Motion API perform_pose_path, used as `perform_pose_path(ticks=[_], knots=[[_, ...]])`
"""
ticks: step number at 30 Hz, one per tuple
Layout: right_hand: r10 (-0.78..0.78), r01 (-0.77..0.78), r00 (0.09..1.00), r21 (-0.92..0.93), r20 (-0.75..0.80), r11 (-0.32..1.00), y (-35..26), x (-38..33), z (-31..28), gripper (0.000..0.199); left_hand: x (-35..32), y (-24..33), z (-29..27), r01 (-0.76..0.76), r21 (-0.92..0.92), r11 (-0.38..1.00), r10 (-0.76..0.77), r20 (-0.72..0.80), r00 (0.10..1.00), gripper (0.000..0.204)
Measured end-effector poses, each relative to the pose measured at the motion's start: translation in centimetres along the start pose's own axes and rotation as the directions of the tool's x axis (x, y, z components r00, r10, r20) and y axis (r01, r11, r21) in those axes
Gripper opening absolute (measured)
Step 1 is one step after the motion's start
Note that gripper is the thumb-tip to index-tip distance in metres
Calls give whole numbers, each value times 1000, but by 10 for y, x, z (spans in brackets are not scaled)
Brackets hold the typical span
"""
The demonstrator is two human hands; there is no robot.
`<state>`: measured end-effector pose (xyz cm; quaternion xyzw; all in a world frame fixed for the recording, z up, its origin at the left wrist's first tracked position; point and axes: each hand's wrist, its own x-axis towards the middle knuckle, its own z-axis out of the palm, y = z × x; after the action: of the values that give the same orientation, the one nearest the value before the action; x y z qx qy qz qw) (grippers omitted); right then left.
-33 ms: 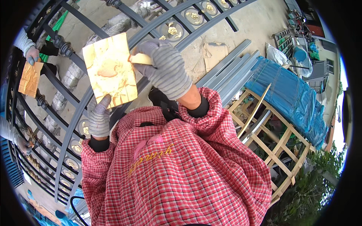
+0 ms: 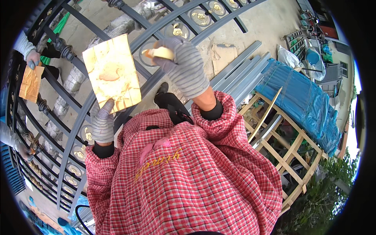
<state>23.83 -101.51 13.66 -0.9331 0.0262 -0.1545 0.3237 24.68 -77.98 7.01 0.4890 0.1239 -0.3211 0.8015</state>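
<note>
A gold-smeared square board (image 2: pixel 117 58), creased and worn in its middle, is held up by its lower edge in my gloved left hand (image 2: pixel 103 122). My left thumb lies over its front; the other fingers are behind it. Just right of the board, my gloved right hand (image 2: pixel 184 66) is closed round a pale yellow sponge-like block (image 2: pixel 162 53), its end toward the board but apart from it. Motion blurs the fingertips and block. Beneath both hands lies a dark metal gate (image 2: pixel 147 88) with rings round gold flower ornaments (image 2: pixel 177 30).
At the left, another person's gloved hand (image 2: pixel 33 58) holds a gold-brown piece of card (image 2: pixel 31 83); a second gloved hand (image 2: pixel 24 150) is at the gate bars. Grey metal profiles (image 2: pixel 239 78), a blue-wrapped stack (image 2: pixel 299 98) and a wooden lattice crate (image 2: pixel 291 168) stand on my right.
My right hand has moved right with the pale yellow block, away from the board's edge. The board has shifted slightly left in my left hand.
</note>
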Motion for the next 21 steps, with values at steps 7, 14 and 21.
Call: perform_pose_path(ticks=[7,14,21], knots=[[437,-447,894,-153,-94,881,157,6,-33,31,8,-11,38,-111,-73,991,107,-56,993,56],[376,-303,914,-359,151,883,181,38,34,25,-5,-14,50,-111,-82,990,95,-178,979,55],[380,-236,906,-524,185,818,199,41,20,24,-3,-13,53,-140,-80,987,115,-259,959,55]])
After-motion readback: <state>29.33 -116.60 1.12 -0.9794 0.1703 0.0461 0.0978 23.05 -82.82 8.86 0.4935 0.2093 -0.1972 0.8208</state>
